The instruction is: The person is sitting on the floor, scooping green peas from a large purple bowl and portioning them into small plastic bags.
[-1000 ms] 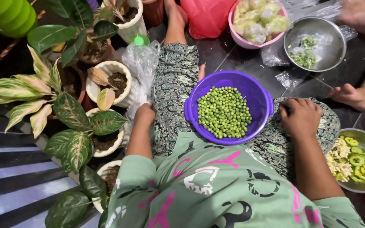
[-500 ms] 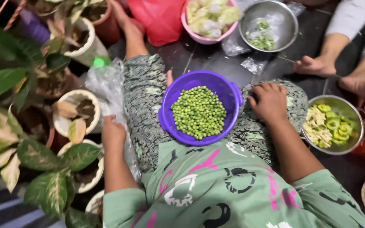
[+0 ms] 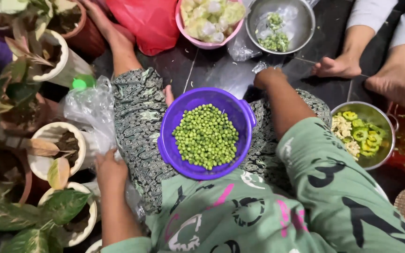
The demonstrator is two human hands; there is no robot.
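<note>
A purple plastic bowl point(image 3: 244, 115) full of shelled green peas point(image 3: 206, 136) rests on my lap, on the patterned cloth over my legs. My left hand point(image 3: 110, 169) lies low at my left side, resting on a crumpled clear plastic bag point(image 3: 91, 108) next to the flower pots. My right hand point(image 3: 268, 77) reaches forward past my knee to the dark floor, beside a scrap of clear plastic point(image 3: 260, 66). Its fingers curl downward and are hidden, so I cannot tell if they hold anything.
White pots with leafy plants point(image 3: 55, 150) crowd the left. Ahead stand a pink bowl of pale vegetables point(image 3: 209, 18), a steel bowl with green bits point(image 3: 280, 26) and a red bag point(image 3: 151, 23). Another person's bare feet point(image 3: 366, 70) and a steel bowl of sliced vegetables point(image 3: 359, 133) are at the right.
My right hand left my knee and moved forward to the floor near the plastic scrap. The view shifted right and closer. My left hand stays by the plastic bag.
</note>
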